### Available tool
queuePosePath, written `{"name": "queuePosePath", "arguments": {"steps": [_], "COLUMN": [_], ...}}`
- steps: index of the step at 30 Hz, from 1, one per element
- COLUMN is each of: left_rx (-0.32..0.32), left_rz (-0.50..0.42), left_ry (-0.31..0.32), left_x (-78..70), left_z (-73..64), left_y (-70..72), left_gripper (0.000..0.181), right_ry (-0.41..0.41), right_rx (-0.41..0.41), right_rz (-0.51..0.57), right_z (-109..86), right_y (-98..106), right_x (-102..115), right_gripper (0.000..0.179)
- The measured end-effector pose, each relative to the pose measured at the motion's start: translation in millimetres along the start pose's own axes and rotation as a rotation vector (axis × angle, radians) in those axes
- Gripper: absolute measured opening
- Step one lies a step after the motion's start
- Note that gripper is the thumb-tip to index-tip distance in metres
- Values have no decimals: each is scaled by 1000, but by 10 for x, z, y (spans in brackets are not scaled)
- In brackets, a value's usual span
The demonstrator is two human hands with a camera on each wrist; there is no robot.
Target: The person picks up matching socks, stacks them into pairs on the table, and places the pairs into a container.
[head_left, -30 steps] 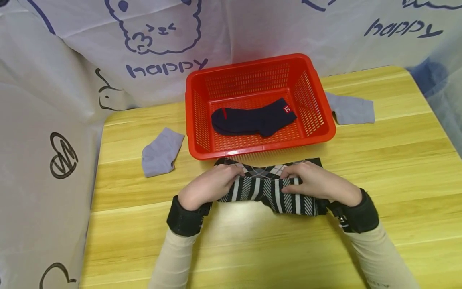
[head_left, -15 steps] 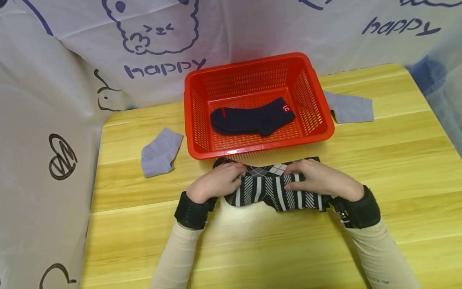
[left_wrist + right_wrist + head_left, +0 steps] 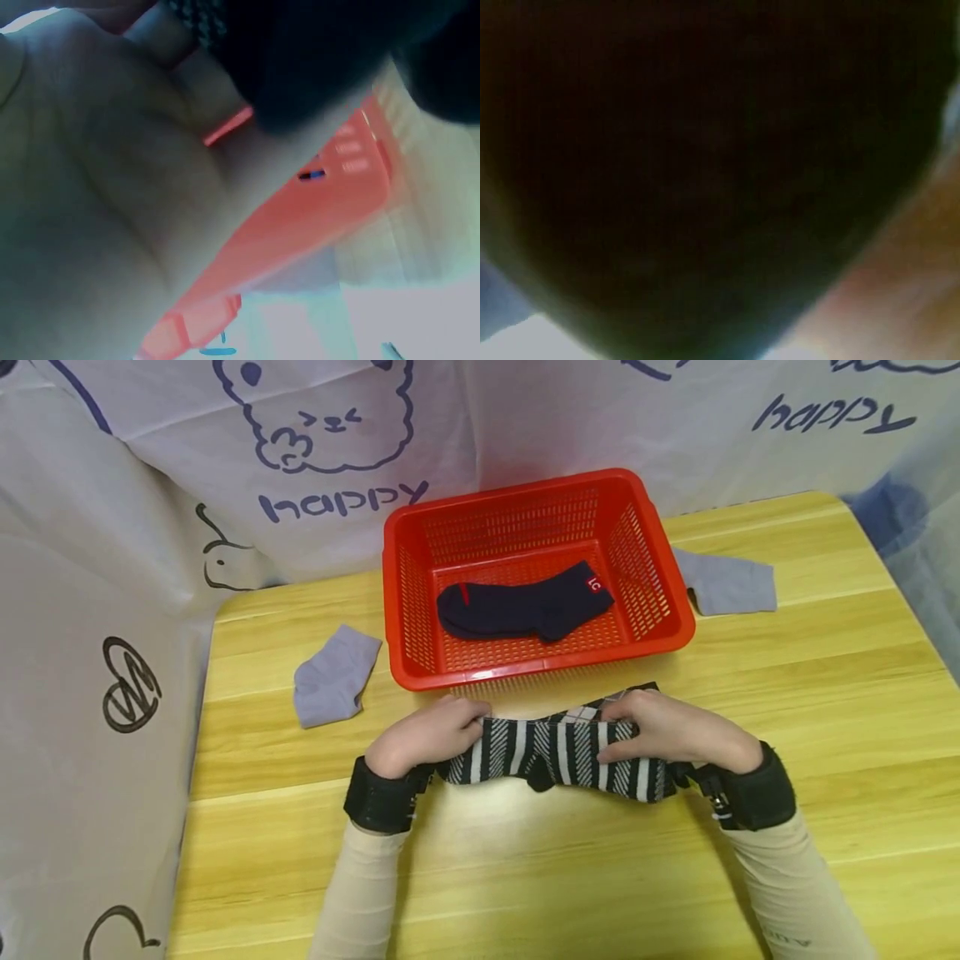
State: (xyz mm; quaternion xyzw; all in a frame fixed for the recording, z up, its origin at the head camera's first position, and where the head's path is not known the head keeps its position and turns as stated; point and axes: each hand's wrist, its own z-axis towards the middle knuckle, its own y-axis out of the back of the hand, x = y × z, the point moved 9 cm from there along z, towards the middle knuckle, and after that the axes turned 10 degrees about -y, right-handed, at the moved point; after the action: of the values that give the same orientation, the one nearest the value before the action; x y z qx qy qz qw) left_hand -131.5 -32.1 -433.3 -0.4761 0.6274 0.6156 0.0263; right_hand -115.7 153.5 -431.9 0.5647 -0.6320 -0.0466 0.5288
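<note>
In the head view, a black-and-white striped sock (image 3: 517, 747) lies sideways in front of the red basket, between both hands. My left hand (image 3: 427, 735) pinches its left end. My right hand (image 3: 675, 731) holds the right part, with the thumb on the striped face. Behind the striped sock's top edge, part of an argyle-patterned sock (image 3: 581, 713) shows near the right fingers; the rest of it is hidden. Dark knit cloth (image 3: 300, 60) looms close in the left wrist view beside the palm. A dark blurred shape fills most of the right wrist view.
The red plastic basket (image 3: 555, 667), with a navy sock (image 3: 517, 610) inside, stands just beyond the hands. One grey sock (image 3: 335, 678) lies left of it, another grey sock (image 3: 733, 585) to its right. A printed white cloth (image 3: 562, 427) hangs behind the wooden table (image 3: 525, 885).
My left hand has moved left, drawing the striped sock's end along. Less of the argyle sock now shows behind it, and the striped sock's heel juts out lower. The right hand has barely moved.
</note>
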Motion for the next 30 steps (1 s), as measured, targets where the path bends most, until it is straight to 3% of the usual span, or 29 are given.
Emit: {"name": "queuePosePath", "arguments": {"steps": [8, 16, 24, 30], "left_rx": [6, 64, 34, 10], "left_rz": [13, -105, -58, -29], "left_ry": [21, -25, 64, 100], "left_x": [131, 131, 244, 303], "left_z": [-67, -53, -16, -30], "left_y": [35, -20, -54, -30], "left_gripper": [18, 23, 18, 12], "right_ry": [23, 57, -154, -186], "right_rx": [-7, 56, 7, -33], "right_rz": [98, 132, 118, 149], "right_z": [-129, -144, 12, 22], "right_y": [172, 171, 142, 202], "right_x": [-187, -289, -632, -751], "right_gripper": [21, 22, 34, 28]}}
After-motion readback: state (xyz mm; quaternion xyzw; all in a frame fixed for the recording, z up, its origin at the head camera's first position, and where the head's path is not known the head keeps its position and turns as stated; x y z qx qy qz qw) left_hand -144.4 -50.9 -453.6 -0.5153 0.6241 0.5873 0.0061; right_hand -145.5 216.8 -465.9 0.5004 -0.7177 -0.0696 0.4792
